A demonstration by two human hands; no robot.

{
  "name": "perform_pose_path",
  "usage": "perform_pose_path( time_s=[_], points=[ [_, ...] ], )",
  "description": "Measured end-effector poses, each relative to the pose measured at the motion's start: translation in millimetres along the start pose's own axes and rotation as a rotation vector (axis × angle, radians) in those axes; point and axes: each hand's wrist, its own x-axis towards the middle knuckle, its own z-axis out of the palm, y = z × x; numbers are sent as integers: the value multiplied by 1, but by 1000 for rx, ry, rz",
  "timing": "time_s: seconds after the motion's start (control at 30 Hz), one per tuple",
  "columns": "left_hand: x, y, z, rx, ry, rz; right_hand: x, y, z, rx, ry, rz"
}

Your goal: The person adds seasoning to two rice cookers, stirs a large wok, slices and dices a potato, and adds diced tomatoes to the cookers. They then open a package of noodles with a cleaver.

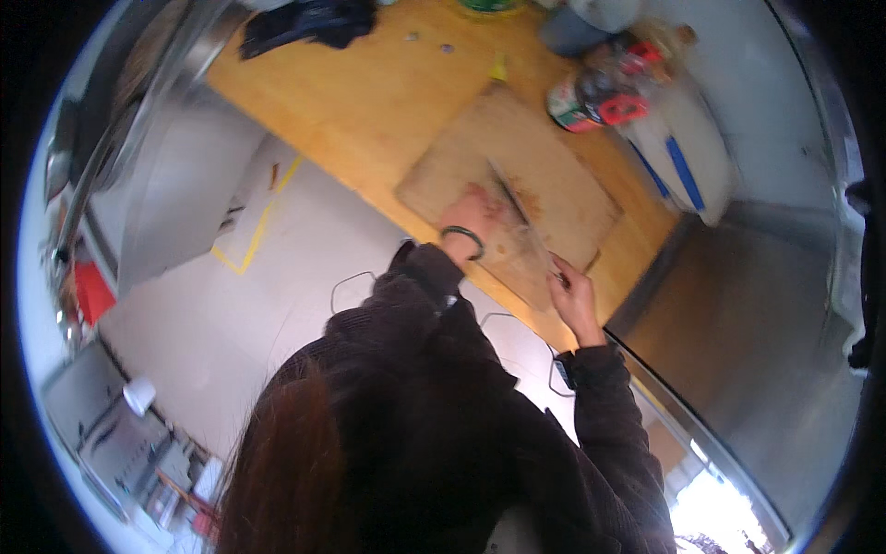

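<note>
On a wooden cutting board [457,149] lies my left hand [474,211], a dark bracelet at its wrist. Reddish bits, perhaps food, show at its fingers, but blur hides whether it grips anything. My right hand [574,294], at the board's near right edge, is closed on the handle of a knife [516,201]. The blade reaches diagonally up and left across the board, close beside my left hand. Orange-brown residue [529,201] marks the board to the right of the blade.
The board rests on a wooden table [332,104]. A black plastic bag [308,28] lies at the far left. Beyond the board stands a plastic jar with a red handle [602,100], near a pale bag with blue strips [699,156]. A metal counter [747,298] adjoins on the right.
</note>
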Motion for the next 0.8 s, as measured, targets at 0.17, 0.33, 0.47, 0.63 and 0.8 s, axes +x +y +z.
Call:
perform_pose_path(
  time_s=[0.17, 0.33, 0.47, 0.63, 0.8],
  points=[
    [11, -23, -24, -252, -205, -82, -1, -21, -3, -27, -114, 163],
    [19, -13, -27, -297, -297, -236, -8, -25, 7, 75, -47, 214],
    [29, -11, -33, -208, -425, -246, -12, -15, 17, 304, -11, 225],
    [19, -24, -43, -713, -521, -195, -11, -20, 18, 187, 12, 138],
    [10, -12, -39, -945, -582, -220, -9, -34, 2, 135, 24, 125]
  ],
)
